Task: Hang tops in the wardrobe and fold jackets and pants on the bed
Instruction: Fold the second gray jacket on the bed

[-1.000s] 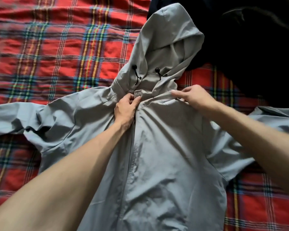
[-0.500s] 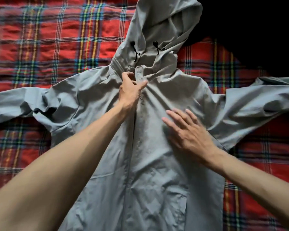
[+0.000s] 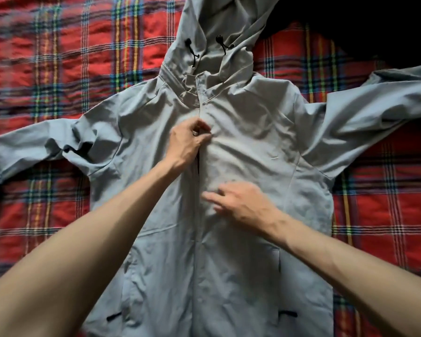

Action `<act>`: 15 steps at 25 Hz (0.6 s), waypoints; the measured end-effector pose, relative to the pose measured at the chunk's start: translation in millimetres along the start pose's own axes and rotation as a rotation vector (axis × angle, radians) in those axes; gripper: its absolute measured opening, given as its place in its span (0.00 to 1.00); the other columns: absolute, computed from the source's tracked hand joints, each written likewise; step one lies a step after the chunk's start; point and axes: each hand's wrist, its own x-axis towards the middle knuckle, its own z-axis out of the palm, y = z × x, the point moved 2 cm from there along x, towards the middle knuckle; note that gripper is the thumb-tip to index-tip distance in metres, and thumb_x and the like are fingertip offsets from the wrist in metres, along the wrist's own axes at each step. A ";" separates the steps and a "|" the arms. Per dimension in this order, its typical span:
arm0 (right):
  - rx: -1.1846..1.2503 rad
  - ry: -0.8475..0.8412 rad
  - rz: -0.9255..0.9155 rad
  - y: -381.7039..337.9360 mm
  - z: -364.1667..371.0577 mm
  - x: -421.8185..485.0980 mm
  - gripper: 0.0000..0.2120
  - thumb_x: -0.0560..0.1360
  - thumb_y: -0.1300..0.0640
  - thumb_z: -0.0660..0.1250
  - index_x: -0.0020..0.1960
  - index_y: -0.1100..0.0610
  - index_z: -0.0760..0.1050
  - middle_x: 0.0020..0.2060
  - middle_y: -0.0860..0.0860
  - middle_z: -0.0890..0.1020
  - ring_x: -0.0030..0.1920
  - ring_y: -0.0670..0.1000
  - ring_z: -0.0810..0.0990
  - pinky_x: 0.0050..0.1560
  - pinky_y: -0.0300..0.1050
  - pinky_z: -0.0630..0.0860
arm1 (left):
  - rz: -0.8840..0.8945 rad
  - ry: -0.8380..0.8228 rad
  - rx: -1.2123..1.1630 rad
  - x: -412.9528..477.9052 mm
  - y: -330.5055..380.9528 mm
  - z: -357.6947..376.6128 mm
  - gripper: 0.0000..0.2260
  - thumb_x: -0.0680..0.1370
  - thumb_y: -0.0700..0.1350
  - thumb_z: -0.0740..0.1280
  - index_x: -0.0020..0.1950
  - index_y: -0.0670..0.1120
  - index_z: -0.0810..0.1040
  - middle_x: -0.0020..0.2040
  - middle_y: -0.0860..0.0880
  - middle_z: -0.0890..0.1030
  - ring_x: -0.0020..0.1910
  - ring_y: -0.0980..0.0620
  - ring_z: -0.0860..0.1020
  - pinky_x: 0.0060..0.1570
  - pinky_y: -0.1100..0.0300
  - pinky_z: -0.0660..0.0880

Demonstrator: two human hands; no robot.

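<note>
Left hand dropped from collar to mid-chest, grip pinching the zip line; right hand slid toward 6 o'clock, grip spread flat on the jacket, lying face-up on the bed, hood at 12 o'clock, so this looks like smoothing, folding not begun.

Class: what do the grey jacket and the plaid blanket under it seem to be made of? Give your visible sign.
Jacket: probably thin synthetic shell fabric, nylon or polyester; smooth, faint sheen, crisp fine creases.
Blanket: likely woven cotton or wool, matt; coloured threads cross in checks, surface softly puckered.
</note>
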 end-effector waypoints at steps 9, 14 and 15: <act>0.056 -0.227 0.203 -64.0 1.5 32.5 0.07 0.76 0.56 0.61 0.51 0.59 0.73 0.44 0.60 0.82 0.45 0.64 0.82 0.36 0.49 0.64 | 0.014 0.005 -0.045 5.9 -13.8 -5.3 0.10 0.71 0.39 0.75 0.48 0.51 0.83 0.33 0.62 0.78 0.35 0.62 0.73 0.42 0.65 0.72; 0.194 -0.179 0.171 -76.4 16.0 0.0 0.17 0.76 0.50 0.60 0.60 0.58 0.72 0.47 0.57 0.77 0.47 0.61 0.79 0.43 0.54 0.75 | 0.175 0.147 0.425 -26.9 -25.0 9.4 0.25 0.75 0.47 0.69 0.71 0.45 0.70 0.68 0.42 0.69 0.64 0.44 0.71 0.68 0.50 0.66; 0.210 -0.101 0.179 -73.2 15.6 -20.3 0.16 0.74 0.50 0.60 0.59 0.57 0.73 0.46 0.56 0.76 0.46 0.59 0.77 0.45 0.53 0.74 | 0.257 0.183 0.561 -44.1 -27.2 16.7 0.28 0.76 0.51 0.66 0.74 0.45 0.67 0.73 0.40 0.64 0.70 0.41 0.66 0.71 0.49 0.61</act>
